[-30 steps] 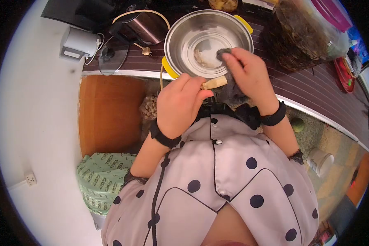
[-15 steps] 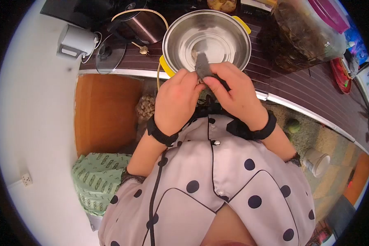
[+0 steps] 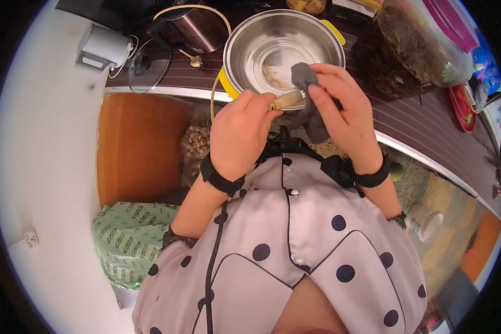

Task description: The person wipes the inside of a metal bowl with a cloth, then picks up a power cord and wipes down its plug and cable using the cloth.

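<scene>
Working at the front edge of the worktop (image 3: 409,119). Treat the steel pot (image 3: 244,55) as the catch basin; would shift in past its near rim, to avoid dropping bits down the front. See left grip (image 3: 238,129) pinched on one end of the pale stick-like piece (image 3: 288,100), with the free end pointing right, above the near rim. See right grip (image 3: 348,119) clamped, thumb against fingers, on the dark grey cloth (image 3: 303,75), with a wad up over the pot and a tail hanging in front of the rim. Can't tell from this angle about contact between cloth and free end. Looks like wiping. To do well: gather the loose tail up first, to avoid snagging. Wrap the cloth right round, squeeze lightly, pull outward toward the free end, turn a little, repeat with a fresh patch. Can't name the material, so go easy on bending. Avoid dipping the cloth at the brownish patch (image 3: 271,75) on the pot floor; residue or reflection, can't tell.
</scene>
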The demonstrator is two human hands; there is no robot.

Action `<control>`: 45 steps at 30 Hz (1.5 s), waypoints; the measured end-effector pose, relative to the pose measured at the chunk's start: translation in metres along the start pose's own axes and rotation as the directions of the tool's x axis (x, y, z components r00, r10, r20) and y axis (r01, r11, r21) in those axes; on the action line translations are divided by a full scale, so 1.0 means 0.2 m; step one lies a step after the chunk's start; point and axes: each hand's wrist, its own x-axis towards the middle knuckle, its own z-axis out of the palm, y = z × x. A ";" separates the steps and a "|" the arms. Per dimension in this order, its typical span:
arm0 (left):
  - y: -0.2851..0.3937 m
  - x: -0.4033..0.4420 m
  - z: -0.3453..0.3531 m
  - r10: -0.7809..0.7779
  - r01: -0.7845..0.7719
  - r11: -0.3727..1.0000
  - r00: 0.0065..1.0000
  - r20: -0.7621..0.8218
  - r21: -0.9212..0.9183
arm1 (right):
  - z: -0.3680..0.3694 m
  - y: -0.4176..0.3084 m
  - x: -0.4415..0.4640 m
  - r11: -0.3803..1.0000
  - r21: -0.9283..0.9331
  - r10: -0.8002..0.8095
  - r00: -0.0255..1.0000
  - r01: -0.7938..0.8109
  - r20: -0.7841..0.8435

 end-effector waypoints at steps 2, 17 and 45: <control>0.01 0.01 0.00 -0.007 0.007 1.000 1.000 0.005 0.013 | -0.02 -0.06 -0.01 0.997 -0.049 -0.059 0.993 0.064 0.103; 0.04 0.02 0.00 0.051 -0.060 0.995 0.992 0.112 0.078 | 0.08 -0.02 0.03 0.984 -0.175 0.060 0.986 -0.033 0.154; 0.02 0.03 0.01 0.032 -0.032 0.999 0.999 -0.014 0.030 | 0.09 0.04 0.01 0.941 0.096 0.299 0.930 -0.325 0.215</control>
